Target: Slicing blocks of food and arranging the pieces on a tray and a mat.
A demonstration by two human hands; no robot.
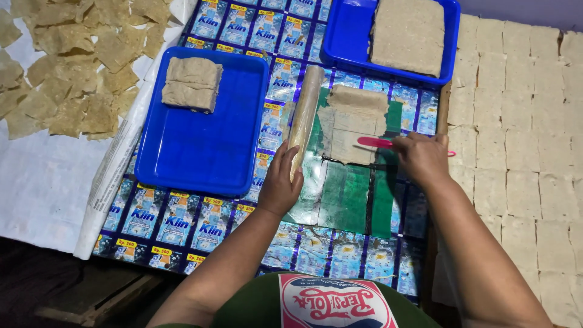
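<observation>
Left hand (278, 182) gripping rolling pin (303, 118) — upright, leaning right, right hand (422, 159) holding pink tool (375, 143)

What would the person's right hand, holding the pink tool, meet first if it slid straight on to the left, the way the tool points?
The right hand points its pink tool leftward over the thin dough sheet. Going straight on, it would probably meet the rolling pin, held by the left hand, though heights are hard to judge.
</observation>
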